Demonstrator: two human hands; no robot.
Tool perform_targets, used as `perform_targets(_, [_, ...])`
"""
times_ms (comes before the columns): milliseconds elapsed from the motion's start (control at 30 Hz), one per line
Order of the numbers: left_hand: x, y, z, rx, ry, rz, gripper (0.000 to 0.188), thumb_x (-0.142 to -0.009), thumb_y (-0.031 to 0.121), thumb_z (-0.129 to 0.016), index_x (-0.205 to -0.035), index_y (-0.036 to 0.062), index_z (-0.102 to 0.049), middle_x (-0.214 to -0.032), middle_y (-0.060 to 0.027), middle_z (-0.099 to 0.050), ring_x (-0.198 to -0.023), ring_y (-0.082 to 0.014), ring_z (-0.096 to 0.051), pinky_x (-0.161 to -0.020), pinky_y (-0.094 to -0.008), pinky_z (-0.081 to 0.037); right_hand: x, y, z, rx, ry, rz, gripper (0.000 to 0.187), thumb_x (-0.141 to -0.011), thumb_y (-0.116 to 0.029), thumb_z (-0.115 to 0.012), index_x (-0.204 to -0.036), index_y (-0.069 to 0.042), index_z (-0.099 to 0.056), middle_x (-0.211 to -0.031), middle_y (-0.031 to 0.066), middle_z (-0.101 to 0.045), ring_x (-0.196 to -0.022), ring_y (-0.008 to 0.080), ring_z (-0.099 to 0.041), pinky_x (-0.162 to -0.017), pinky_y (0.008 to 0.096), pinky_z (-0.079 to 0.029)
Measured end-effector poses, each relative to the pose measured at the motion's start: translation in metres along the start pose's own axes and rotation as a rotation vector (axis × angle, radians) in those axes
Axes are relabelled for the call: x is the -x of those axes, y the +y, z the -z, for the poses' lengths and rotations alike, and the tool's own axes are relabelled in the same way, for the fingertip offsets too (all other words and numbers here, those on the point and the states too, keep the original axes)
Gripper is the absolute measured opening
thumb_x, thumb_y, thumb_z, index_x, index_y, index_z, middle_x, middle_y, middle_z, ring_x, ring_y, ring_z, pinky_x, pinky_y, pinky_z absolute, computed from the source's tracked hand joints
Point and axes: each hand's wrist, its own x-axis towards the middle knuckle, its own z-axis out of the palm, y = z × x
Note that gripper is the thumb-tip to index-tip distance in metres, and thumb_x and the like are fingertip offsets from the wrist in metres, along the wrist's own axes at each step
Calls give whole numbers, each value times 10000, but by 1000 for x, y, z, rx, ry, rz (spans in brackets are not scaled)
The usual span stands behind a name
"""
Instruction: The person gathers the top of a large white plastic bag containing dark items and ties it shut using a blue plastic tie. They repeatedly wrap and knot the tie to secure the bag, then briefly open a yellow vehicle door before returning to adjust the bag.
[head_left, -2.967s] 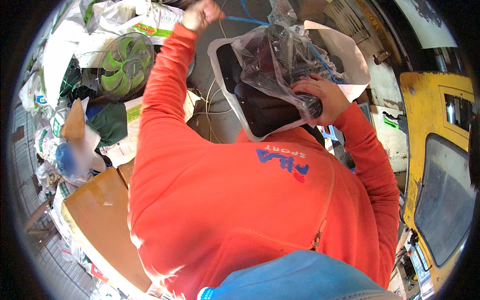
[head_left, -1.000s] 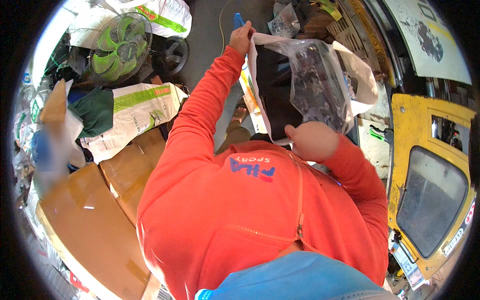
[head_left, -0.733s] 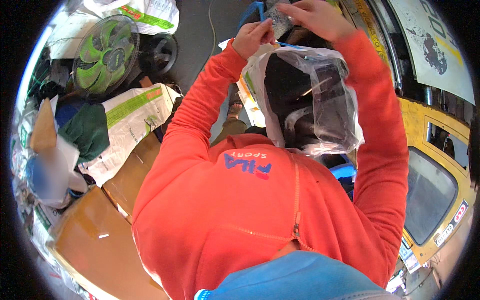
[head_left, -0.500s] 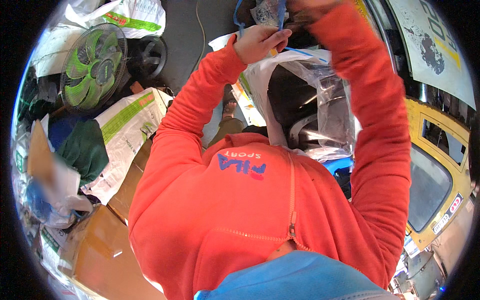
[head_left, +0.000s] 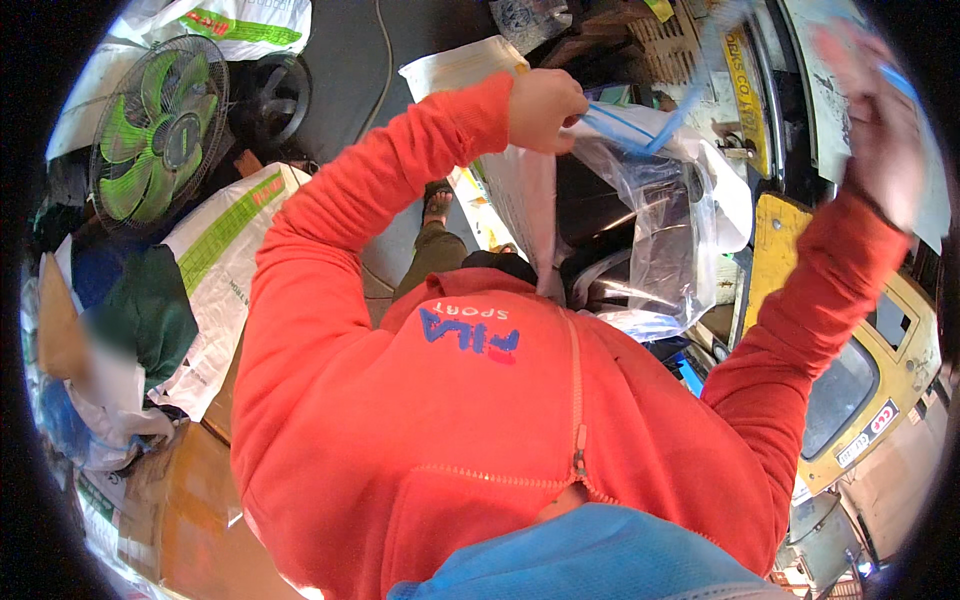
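My left hand [head_left: 545, 110] is closed on one end of a flat blue plastic strap [head_left: 610, 125], above an open sack. From there the strap bends and runs up to the right in a blurred loop. My right hand [head_left: 882, 135] is raised far out to the right and smeared by motion, with a blue piece of the strap at its fingers. Between my arms stands the white sack [head_left: 520, 190], its mouth spread wide. A clear plastic liner [head_left: 662, 235] shows inside, around dark, shiny contents [head_left: 600, 195] I cannot make out.
On the left stand a green-bladed fan [head_left: 160, 130], white printed sacks [head_left: 225, 250] and a cardboard box [head_left: 205, 500]. A yellow metal panel with a window [head_left: 850, 370] is at the right. A cable [head_left: 385, 70] crosses the grey floor.
My right hand has swung from near the top middle out to the far right, and the strap now stretches across. My left hand has moved slightly right and lower. The sack's mouth shows more.
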Motion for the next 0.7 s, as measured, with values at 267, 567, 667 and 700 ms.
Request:
perform_targets(267, [10,-5,-12,56,273,45,127,-686,96,-640,-786,18,-645,-767,-150,-607,-746,-339,-589,-681,-397,-485,56,75,-196,-259,-446,-474,140,-807,-127,-678,-913,-41,-648,-858,44,-664,-810,108,-610,-728,247,-487])
perform_targets(567, [14,10,-25,244,478,228,139,-695,15,-666,-832,1,-641,-728,-108,-592,-671,-206,-586,-608,-304,-461,38,86,-225,-292,-741,-185,239,-732,-207,-707,-888,-27,-688,-787,109,-669,-685,185,-609,-649,334,-485])
perform_targets(667, [10,9,-24,224,501,179,142,-693,6,-655,-834,2,-642,-731,-112,-593,-671,-221,-593,-611,-312,-468,35,92,-224,-446,-805,-281,237,-743,-198,-727,-877,-5,-693,-753,75,-667,-658,130,-578,-617,303,-469])
perform_targets(700, [9,9,-23,184,496,171,146,-690,2,-655,-835,1,-641,-737,-115,-595,-674,-226,-597,-612,-314,-470,33,95,-227,-415,-830,-280,246,-737,-200,-732,-878,-2,-693,-757,75,-668,-656,129,-577,-612,303,-469])
